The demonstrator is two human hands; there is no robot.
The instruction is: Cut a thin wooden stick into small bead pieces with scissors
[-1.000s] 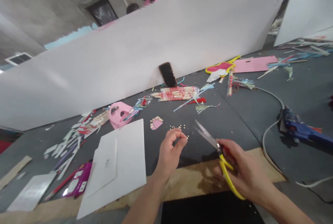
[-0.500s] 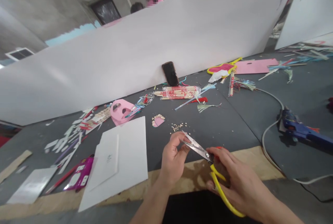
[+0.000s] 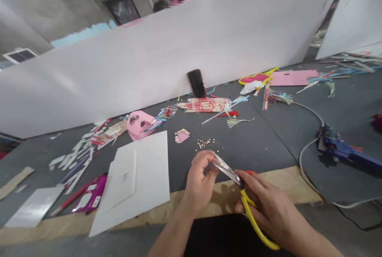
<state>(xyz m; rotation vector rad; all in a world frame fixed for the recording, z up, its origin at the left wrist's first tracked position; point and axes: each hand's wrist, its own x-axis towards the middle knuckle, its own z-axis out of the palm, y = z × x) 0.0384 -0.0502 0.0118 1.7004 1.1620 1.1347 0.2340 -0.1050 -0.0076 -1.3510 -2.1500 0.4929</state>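
My right hand (image 3: 270,205) is closed around a pair of scissors (image 3: 252,217) with yellow handles, whose blades point up and to the left, slightly apart. The blade tips reach the fingers of my left hand (image 3: 200,183), which is pinched closed near them; whatever sits in the pinch is too small or hidden to make out. Just beyond the left fingertips, small pale round pieces (image 3: 204,143) lie scattered on the dark table. Beside them is a small pink card piece (image 3: 182,137) with similar pale rounds along its edge.
A blue glue gun (image 3: 347,149) with a grey cable lies at right. White sheets (image 3: 152,169) and a purple packet (image 3: 92,195) are at left. Behind, a phone (image 3: 197,83) leans on the white partition (image 3: 143,62), with wrapped sticks (image 3: 205,105) before it. Two people show beyond.
The camera view has shifted slightly. My hands and the scissors hold almost the same pose, with the blades a little changed in angle at most.
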